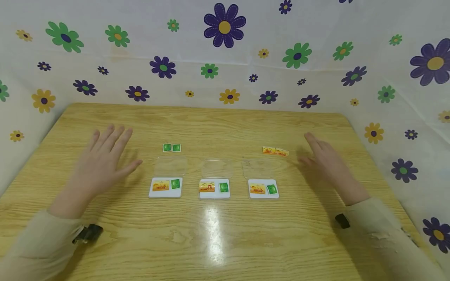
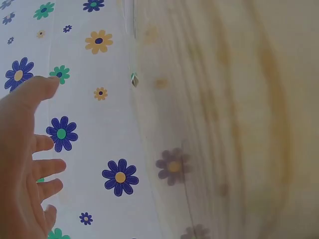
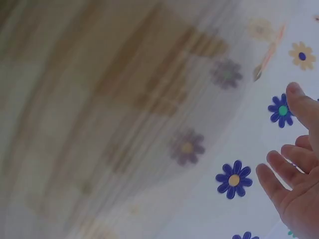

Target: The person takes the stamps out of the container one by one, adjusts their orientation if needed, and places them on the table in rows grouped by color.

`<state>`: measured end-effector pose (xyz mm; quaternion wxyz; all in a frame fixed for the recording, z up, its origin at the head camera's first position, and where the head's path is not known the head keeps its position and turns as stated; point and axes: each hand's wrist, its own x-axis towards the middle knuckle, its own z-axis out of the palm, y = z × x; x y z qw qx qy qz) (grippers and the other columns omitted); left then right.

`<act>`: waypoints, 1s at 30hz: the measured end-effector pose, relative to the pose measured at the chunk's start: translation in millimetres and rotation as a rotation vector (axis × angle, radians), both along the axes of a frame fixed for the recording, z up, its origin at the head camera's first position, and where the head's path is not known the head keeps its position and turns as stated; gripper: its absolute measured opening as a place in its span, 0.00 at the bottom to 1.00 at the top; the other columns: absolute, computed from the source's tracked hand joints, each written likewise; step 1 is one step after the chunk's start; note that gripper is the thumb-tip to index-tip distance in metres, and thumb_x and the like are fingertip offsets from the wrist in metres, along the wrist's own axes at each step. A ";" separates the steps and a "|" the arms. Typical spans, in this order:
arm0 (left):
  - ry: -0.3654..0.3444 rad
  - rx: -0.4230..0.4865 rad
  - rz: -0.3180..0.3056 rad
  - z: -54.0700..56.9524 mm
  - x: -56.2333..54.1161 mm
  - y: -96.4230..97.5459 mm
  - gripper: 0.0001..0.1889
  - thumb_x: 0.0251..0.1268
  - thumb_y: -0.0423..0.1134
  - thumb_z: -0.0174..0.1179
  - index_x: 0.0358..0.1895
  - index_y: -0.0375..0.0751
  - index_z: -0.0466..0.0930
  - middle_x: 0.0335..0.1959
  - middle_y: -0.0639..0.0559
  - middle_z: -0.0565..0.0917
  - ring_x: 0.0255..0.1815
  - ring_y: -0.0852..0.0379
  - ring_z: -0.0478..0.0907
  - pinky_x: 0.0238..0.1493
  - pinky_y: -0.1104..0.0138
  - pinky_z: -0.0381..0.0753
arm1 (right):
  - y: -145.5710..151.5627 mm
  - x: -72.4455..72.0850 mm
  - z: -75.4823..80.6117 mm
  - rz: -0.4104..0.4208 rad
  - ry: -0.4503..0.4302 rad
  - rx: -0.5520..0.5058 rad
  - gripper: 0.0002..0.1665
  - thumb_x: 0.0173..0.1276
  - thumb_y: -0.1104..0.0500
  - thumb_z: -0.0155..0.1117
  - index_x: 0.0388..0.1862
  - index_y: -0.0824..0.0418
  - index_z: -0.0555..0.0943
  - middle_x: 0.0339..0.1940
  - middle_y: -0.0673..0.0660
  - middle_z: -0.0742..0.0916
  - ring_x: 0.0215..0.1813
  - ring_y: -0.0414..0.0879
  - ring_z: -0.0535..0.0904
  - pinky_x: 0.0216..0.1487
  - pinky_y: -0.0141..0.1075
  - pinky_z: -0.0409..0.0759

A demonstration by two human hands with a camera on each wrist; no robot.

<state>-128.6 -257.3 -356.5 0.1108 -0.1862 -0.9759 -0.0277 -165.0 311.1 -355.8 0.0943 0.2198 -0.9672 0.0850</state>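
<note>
The middle white case lies on the wood-grain tabletop, with an orange stamp at its left edge and a green stamp at its right. Beside it, to its left and right, are the left white case and the right white case, each also carrying an orange and a green stamp. Clear lids lie just behind all three. Beyond the lids, two loose green stamps rest behind and left of the middle white case, and two loose orange stamps behind and right of it. The left hand is well to its left, grip spread wide, fingers and thumb apart; the right hand is well to its right, fingers extended, thumb apart. Flowered cloth hangs behind it.
</note>
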 end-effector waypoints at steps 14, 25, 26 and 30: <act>-0.188 0.566 -0.018 -8.3 14.1 14.0 0.37 0.66 0.51 0.58 0.74 0.44 0.55 0.72 0.39 0.59 0.71 0.36 0.52 0.65 0.37 0.52 | -38.4 -0.7 1.7 -0.103 -0.273 -0.556 0.26 0.71 0.52 0.59 0.61 0.67 0.74 0.51 0.63 0.83 0.50 0.55 0.79 0.50 0.50 0.78; -0.236 0.835 -0.057 -12.7 18.3 20.9 0.28 0.69 0.39 0.57 0.70 0.38 0.63 0.68 0.42 0.66 0.69 0.43 0.58 0.70 0.55 0.56 | -74.6 -0.2 4.3 -0.069 -0.539 -0.789 0.28 0.71 0.49 0.58 0.62 0.67 0.73 0.53 0.64 0.81 0.51 0.59 0.78 0.52 0.47 0.79; -0.241 0.859 -0.063 -13.7 18.5 21.3 0.27 0.69 0.38 0.56 0.69 0.38 0.63 0.67 0.43 0.66 0.68 0.44 0.59 0.70 0.62 0.57 | -78.3 0.0 4.5 -0.065 -0.557 -0.800 0.28 0.71 0.49 0.58 0.62 0.67 0.73 0.53 0.65 0.81 0.51 0.60 0.77 0.52 0.48 0.78; -0.285 0.944 -0.071 -17.3 20.7 24.3 0.24 0.71 0.37 0.55 0.68 0.36 0.64 0.66 0.43 0.67 0.68 0.46 0.60 0.64 0.80 0.58 | -92.7 -0.2 3.1 -0.049 -0.619 -0.819 0.27 0.72 0.49 0.57 0.60 0.67 0.74 0.53 0.65 0.81 0.50 0.59 0.77 0.53 0.49 0.77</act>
